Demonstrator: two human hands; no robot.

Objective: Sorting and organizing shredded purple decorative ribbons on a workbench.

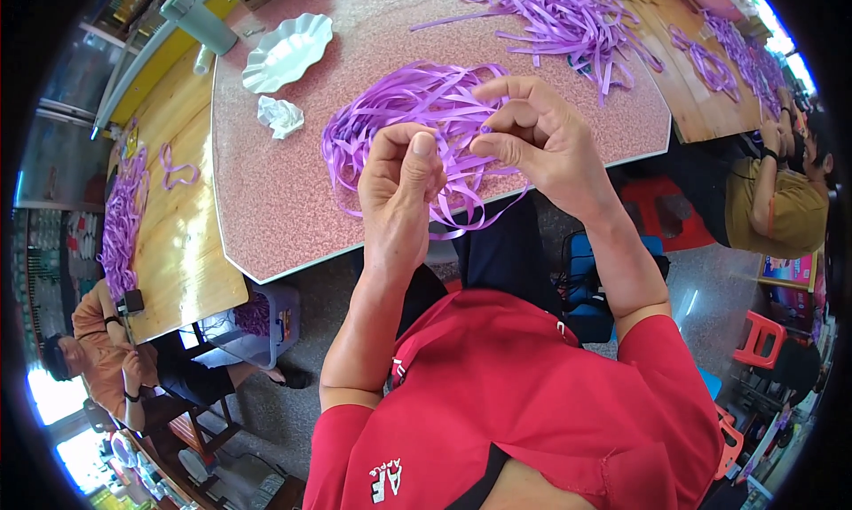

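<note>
You sit in a red shirt (532,403) at a pink speckled surface (284,199), both hands raised over a bunch of purple ribbons (408,88) spread near its front edge; your left hand (404,177) is narrow, thumb laid along the curled forefinger, though whether a strand is caught inside cannot be told; your right hand (541,142) arches with its forefinger lifted clear, and appears to hold a small purple piece (485,129) between thumb and a lower finger; a piece that slight could slip from so light a pinch, and with the bunch directly beneath, it might be lost among strands of the same colour; loops lie across one another below your fingers, so a careless pull could draw a tangle tight or lift neighbours along; some strands droop past the near edge, where a brushing forearm or their own weight could drag more of the bunch toward your lap; a second ribbon heap (568,22) lies farther off to the right, a white fluted dish (288,53) and crumpled tissue (280,118) to the left, all apart from your hands.
</note>
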